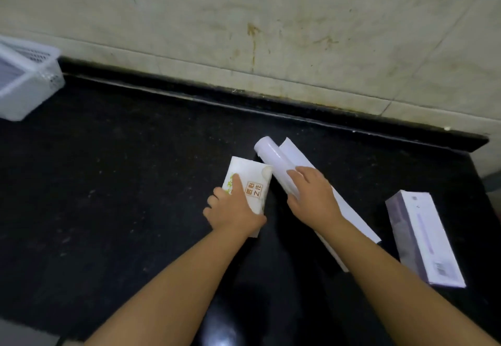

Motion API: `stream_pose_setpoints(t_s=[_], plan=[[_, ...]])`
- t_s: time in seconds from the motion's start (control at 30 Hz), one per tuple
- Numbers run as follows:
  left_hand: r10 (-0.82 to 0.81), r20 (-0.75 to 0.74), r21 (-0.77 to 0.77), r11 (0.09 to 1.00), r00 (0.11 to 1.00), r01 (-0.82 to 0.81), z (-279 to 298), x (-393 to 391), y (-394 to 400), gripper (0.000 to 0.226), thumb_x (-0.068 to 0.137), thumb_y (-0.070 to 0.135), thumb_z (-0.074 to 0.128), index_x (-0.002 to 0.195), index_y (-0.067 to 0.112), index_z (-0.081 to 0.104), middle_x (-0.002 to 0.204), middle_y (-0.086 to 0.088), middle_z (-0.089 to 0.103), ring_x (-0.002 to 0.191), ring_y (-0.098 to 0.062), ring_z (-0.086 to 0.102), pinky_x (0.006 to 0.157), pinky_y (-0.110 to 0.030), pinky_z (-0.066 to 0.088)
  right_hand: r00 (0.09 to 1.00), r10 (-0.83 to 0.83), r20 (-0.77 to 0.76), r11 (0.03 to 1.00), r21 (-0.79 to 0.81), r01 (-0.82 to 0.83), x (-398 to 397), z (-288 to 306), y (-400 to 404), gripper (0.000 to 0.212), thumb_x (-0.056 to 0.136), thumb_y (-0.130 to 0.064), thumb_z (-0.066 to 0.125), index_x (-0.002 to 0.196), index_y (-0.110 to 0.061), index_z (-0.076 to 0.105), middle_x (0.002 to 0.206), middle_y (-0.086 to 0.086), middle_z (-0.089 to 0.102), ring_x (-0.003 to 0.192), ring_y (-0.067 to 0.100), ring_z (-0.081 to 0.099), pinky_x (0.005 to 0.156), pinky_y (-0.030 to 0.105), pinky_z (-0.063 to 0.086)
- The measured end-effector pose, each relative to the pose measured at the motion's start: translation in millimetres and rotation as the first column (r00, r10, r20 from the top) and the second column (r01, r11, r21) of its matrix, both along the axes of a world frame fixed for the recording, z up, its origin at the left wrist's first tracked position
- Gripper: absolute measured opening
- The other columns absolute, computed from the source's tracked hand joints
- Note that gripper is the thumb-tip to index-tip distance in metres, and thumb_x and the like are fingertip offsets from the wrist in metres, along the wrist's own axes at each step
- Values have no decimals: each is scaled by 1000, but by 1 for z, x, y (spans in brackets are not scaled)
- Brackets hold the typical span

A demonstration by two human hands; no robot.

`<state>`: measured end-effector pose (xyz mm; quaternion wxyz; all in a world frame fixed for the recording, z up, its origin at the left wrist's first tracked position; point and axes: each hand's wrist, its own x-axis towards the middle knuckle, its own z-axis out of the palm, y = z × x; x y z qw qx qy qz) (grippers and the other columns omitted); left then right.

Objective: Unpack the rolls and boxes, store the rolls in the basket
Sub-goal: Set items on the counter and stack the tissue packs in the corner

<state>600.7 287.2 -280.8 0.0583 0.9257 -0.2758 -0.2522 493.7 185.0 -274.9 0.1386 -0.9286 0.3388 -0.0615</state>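
Note:
On the black counter [122, 183] my left hand [233, 207] grips a white tissue pack [246, 180] with orange characters, thumb on top. My right hand [311, 196] is wrapped around a pale lilac roll [273, 161] that points up and left. Just right of that roll lies a long white box [344, 204], partly under my right forearm. A second long box [423, 240], white and lilac, rests flat near the counter's right edge. A white mesh basket [29, 82] stands at the far left; its inside is mostly out of frame.
A stained tiled wall [271, 20] runs along the back of the counter, behind a raised black lip. The counter ends at the right near the second box. Dark bare counter stretches between the basket and my hands.

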Motion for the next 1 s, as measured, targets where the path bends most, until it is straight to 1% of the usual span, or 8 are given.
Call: stream_pose_setpoints(t_s=[0.1, 0.2, 0.33, 0.47, 0.57, 0.73, 0.83, 1.0], plan=[[63, 6, -14, 998, 998, -63, -3, -1, -5, 103, 70, 48, 70, 145, 31, 1, 135, -17, 32, 120, -30, 37, 99, -41, 34, 998, 16, -60, 1000, -17, -17, 7, 1, -6, 50, 82, -13, 56, 130, -4, 44, 136, 18, 46, 125, 35, 40, 105, 44, 32], [48, 61, -34, 998, 997, -46, -6, 4, 2, 101, 70, 46, 69, 145, 30, 4, 131, -16, 35, 119, -30, 37, 98, -40, 35, 988, 35, -148, 999, -31, -40, 10, 2, -8, 55, 86, -22, 51, 137, -10, 34, 144, 13, 36, 132, 31, 32, 109, 42, 27], [101, 159, -65, 994, 982, -91, -2, 33, 38, 98, 70, 45, 70, 145, 27, 9, 129, -17, 38, 118, -31, 38, 97, -41, 37, 985, 103, -138, 995, -6, -105, 33, 9, -1, 55, 87, -26, 53, 136, -11, 34, 142, 14, 36, 128, 30, 33, 105, 40, 29], [247, 203, -118, 967, 948, -227, 13, 75, 101, 100, 68, 45, 71, 145, 27, 10, 129, -16, 38, 119, -31, 36, 98, -41, 35, 968, 214, -132, 977, 42, -211, 79, 20, 32, 58, 89, -29, 52, 140, -12, 30, 150, 16, 28, 138, 30, 25, 112, 42, 25], [348, 239, -144, 936, 906, -322, 27, 103, 160, 100, 68, 45, 72, 145, 26, 12, 128, -17, 38, 119, -33, 37, 99, -43, 35, 933, 334, -131, 942, 66, -328, 118, 28, 77, 58, 90, -29, 51, 141, -12, 29, 152, 15, 26, 141, 29, 19, 114, 44, 21], [526, 280, -181, 850, 803, -495, 40, 139, 275, 99, 67, 41, 73, 145, 26, 14, 126, -17, 40, 116, -34, 38, 96, -43, 36, 848, 511, -140, 859, 113, -499, 186, 39, 181, 57, 92, -30, 48, 141, -12, 27, 151, 14, 26, 141, 30, 17, 115, 44, 19], [585, 277, -183, 811, 762, -556, 42, 160, 352, 96, 69, 41, 71, 145, 25, 14, 127, -18, 39, 118, -35, 37, 98, -43, 35, 797, 581, -162, 814, 130, -567, 225, 41, 255, 56, 92, -31, 47, 141, -12, 28, 151, 15, 27, 140, 30, 19, 114, 44, 20], [621, 265, -144, 782, 738, -606, 43, 195, 482, 95, 71, 42, 70, 145, 26, 14, 131, -19, 38, 121, -35, 35, 101, -43, 33, 752, 631, -192, 776, 166, -608, 288, 43, 388, 55, 91, -32, 49, 138, -11, 32, 146, 14, 33, 136, 31, 27, 110, 44, 28]])
